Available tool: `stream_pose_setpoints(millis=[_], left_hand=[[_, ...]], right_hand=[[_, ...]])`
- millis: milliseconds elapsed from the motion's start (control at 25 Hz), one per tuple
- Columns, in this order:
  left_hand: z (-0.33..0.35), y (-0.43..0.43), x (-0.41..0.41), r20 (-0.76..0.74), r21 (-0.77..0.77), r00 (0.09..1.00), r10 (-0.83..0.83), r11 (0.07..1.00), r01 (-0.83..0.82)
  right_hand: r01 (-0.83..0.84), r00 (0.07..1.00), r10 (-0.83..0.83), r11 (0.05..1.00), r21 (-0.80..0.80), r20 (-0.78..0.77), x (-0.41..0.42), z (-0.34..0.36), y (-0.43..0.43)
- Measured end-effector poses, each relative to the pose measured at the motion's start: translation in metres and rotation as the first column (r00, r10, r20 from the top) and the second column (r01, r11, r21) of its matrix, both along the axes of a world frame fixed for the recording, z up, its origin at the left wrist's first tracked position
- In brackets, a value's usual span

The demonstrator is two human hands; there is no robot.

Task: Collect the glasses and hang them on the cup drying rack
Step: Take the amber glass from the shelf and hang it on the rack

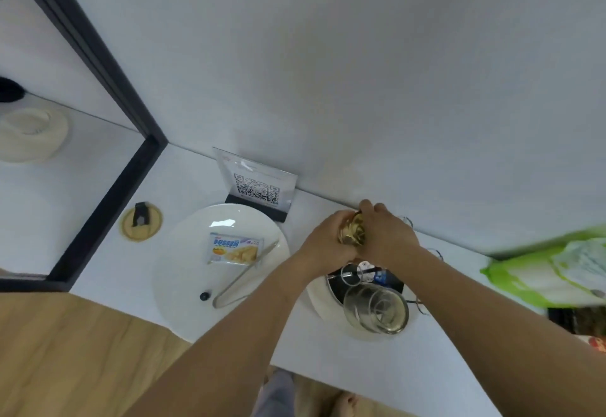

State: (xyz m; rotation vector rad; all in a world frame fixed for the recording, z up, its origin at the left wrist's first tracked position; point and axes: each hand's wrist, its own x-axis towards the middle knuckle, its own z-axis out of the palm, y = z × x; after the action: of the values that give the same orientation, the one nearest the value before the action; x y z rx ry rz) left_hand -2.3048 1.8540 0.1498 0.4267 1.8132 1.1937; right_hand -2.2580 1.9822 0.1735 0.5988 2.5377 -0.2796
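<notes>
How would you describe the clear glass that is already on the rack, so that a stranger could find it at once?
Start at the big white plate with the wafer packet on the white table. Just to its right, under the person's arms, stands the wire cup drying rack on a round base. The clear glass hangs on its near side, colourless and untouched, unlike the amber glass held in both hands.

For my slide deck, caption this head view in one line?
Both hands, left and right, hold an amber glass above the rack, beside a clear glass.
</notes>
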Motion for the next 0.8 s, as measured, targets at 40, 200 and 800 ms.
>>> stream_pose_setpoints(millis=[40, 200, 800], left_hand=[[0.003, 0.0, -0.002, -0.017, -0.005, 1.0, 0.0, 1.0, 0.0], [0.031, 0.003, -0.012, -0.245, -0.038, 0.967, 0.068, 0.996, -0.08], [0.141, 0.143, 0.358, -0.692, -0.306, 0.186, -0.698, 0.517, 0.799]], right_hand=[[-0.005, 1.0, 0.005, 1.0, -0.009, 0.01, -0.001, 0.001, 0.0], [-0.004, 0.995, 0.006, 1.0, 0.013, -0.095, 0.013, 0.025, 0.001], [0.576, 0.745, -0.528, 0.817, -0.006, -0.408, 0.471, 0.136, 0.041]])
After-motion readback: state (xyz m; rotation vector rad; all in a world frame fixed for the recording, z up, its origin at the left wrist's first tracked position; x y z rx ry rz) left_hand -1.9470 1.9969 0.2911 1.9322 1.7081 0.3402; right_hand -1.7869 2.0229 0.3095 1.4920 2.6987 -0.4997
